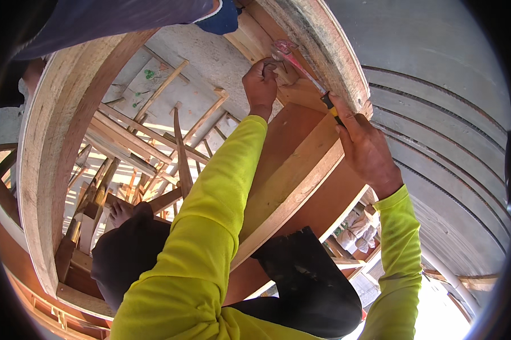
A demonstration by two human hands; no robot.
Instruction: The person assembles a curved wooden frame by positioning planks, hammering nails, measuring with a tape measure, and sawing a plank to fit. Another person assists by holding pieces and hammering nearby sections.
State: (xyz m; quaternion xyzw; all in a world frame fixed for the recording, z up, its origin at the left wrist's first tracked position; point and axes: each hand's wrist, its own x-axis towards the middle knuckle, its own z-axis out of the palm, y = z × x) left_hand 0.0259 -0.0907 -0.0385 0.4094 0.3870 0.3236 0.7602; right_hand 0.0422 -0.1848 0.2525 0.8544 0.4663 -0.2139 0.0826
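Hammer (303, 71) work, by the look of it, at one o'clock: the tool slants beside the curved timber (329, 42), its reddish head up by the corner of the frame. The right hand (369, 150), between two and three o'clock, is wrapped around the black-and-yellow grip (328, 105), far back from the head, probably for leverage. At twelve the left hand (260, 88) is curled, fingertips bunched close to the head; something thin and dark shows there, perhaps a nail being steadied, though I can't tell whether it's pinched. A stout beam (300, 181) runs diagonally just right of centre, and a dark-trousered knee (317, 289) is bent at five, presumably for balance. At eight, a co-worker's dark head covering (125, 252) sits low among the timbers.
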